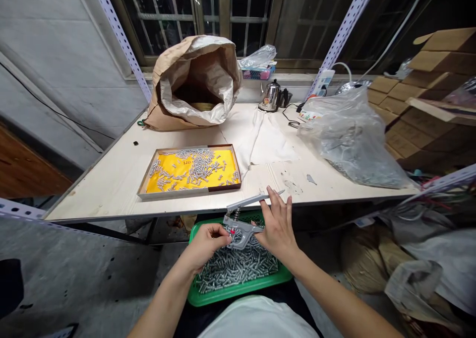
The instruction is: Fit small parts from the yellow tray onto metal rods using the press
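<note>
My right hand (278, 224) holds grey hand pliers (243, 231) with a coil spring between the handles. The thumb is at the lower handle and the fingers lie over the upper one, and the handles are spread apart. My left hand (208, 243) is closed in a pinch at the jaw end, beside a small red spot. What its fingertips hold is too small to make out. Under both hands is a green plastic basket (219, 298) full of small silvery spring-like metal parts (238, 271).
On the table (111, 179) lies a shallow box (178, 195) with a yellow bottom and scattered metal parts. Behind it stands an open paper sack (159, 95). A kettle (270, 97), a clear plastic bag (349, 134) and stacked cardboard boxes (420, 124) are farther right.
</note>
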### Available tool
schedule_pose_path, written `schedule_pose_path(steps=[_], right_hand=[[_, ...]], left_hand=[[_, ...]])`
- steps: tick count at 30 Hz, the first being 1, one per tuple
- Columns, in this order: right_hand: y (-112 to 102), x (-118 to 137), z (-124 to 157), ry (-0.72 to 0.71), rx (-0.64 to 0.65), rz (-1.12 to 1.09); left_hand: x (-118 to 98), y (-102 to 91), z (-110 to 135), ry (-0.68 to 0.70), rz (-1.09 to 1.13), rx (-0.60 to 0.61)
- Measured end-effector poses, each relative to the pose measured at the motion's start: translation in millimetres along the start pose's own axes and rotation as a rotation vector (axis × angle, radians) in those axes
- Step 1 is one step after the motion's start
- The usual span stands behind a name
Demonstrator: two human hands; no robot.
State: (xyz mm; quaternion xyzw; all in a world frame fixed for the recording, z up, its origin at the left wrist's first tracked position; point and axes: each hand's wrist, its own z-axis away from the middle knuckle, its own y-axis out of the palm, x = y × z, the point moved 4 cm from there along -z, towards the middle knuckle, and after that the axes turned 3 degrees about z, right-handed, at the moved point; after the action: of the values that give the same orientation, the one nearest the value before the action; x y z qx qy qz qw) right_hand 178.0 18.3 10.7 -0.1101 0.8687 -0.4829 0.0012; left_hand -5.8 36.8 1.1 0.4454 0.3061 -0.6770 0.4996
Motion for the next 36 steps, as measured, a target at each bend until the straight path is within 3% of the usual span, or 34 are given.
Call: schedule_pose_path(steps=[28, 32, 34, 36], right_hand=[[-11, 6, 1, -0.034, -0.107, 0.010], [-15, 1, -5, -0.073, -0.141, -0.071], [-12, -2, -9, -0.112, -0.089, -0.067], [-4, -5, -11, -0.145, 0.003, -0.011]], left_hand=[[-6, -0.2, 10, 0.033, -0.089, 0.052], [-10, -0.5, 19, 0.061, -0.023, 0.138], [-12, -3.9, 22, 0.076, 0.032, 0.121], [-10, -9.4, 22, 0.063, 0.077, 0.020]])
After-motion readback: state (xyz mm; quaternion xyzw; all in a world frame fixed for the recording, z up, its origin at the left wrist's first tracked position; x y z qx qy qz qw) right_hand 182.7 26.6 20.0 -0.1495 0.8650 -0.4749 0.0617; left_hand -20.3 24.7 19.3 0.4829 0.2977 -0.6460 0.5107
